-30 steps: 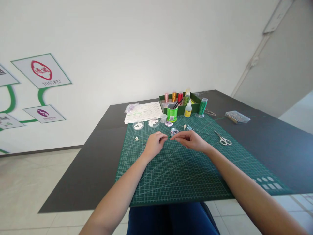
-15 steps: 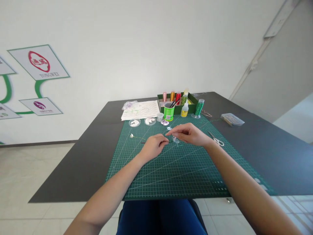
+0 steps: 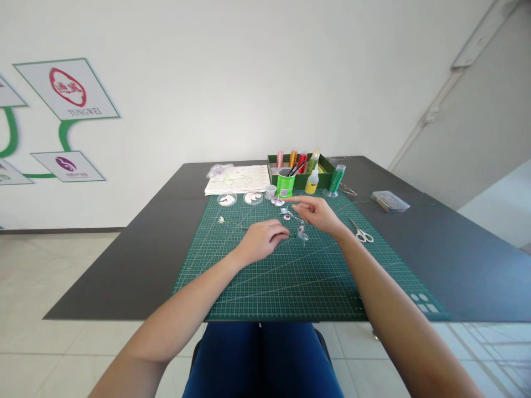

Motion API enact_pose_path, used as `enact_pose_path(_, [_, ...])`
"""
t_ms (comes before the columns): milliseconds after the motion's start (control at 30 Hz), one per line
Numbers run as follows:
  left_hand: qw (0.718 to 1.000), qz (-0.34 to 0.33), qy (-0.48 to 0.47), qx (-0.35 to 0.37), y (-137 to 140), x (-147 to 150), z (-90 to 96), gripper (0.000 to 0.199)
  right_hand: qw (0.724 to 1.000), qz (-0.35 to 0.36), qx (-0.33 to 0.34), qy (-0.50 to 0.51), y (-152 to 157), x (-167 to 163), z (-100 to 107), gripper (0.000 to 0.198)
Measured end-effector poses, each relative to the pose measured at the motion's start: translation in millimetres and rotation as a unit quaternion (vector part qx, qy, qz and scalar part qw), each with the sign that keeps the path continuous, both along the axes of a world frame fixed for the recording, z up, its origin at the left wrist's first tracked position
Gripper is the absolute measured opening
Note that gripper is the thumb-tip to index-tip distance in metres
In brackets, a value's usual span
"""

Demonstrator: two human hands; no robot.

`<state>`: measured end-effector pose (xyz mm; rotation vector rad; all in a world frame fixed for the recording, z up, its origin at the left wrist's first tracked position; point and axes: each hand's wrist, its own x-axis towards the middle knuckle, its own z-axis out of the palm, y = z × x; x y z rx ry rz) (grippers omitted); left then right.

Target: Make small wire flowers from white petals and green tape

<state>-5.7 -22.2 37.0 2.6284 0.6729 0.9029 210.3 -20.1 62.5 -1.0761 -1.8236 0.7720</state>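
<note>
My left hand [image 3: 265, 239] is closed over the cutting mat [image 3: 265, 287], pinching a thin green stem [image 3: 292, 236]. Pale translucent petals [image 3: 303, 234] show at the stem's right end. To the right, my right hand [image 3: 318, 214] hovers with its index finger stretched out and the other fingers curled; I see nothing held in it. Its fingertip is close to a small pile of purple-and-white petals [image 3: 277, 202]. Between the hands lie more loose clear petals [image 3: 286, 214]. A white bud on a thin stem [image 3: 221, 220] lies left of my left hand.
Two shallow dishes [image 3: 227, 199] of white pieces and a small tub [image 3: 270, 192] stand behind. Near them are a green can [image 3: 285, 184] with tools, a glue bottle [image 3: 312, 181], a green thread spool [image 3: 337, 179] and a thread box [image 3: 326, 180]. Scissors [image 3: 363, 234] lie right.
My right hand has moved back and away from the left hand, its index finger now reaching toward the purple petals. The petals on the stem are more exposed. My view has tilted slightly.
</note>
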Motion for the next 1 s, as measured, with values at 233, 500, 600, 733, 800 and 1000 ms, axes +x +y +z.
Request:
enact_pose_path(233, [0.998,-0.01,-0.057,-0.007,3.7,-0.8,0.2,0.016,0.998,-0.03,-0.041,-0.038,9.9,9.3,-27.4,0.043])
enact_pose_path(500, [0.994,0.024,-0.105,-0.025,9.0,-1.9,-1.6,0.012,0.996,-0.042,-0.03,-0.076,14.7,8.0,-42.1,0.039])
enact_pose_path(600, [0.992,0.033,-0.118,-0.02,10.3,-2.0,-2.4,0.011,0.996,-0.046,-0.026,-0.076,15.1,8.8,-42.6,0.038])
enact_pose_path(733, [0.992,0.036,-0.122,-0.016,11.7,-2.6,-2.0,0.011,0.996,-0.049,-0.037,-0.058,16.3,11.3,-44.8,0.044])
enact_pose_path(800, [0.992,0.037,-0.123,-0.015,11.9,-2.8,-1.7,0.011,0.996,-0.054,-0.037,-0.055,17.6,13.0,-47.2,0.045])
enact_pose_path(1000, [0.991,0.03,-0.132,-0.019,9.5,-3.0,-0.1,0.013,0.995,-0.076,-0.028,-0.063,21.2,18.8,-53.5,0.049])
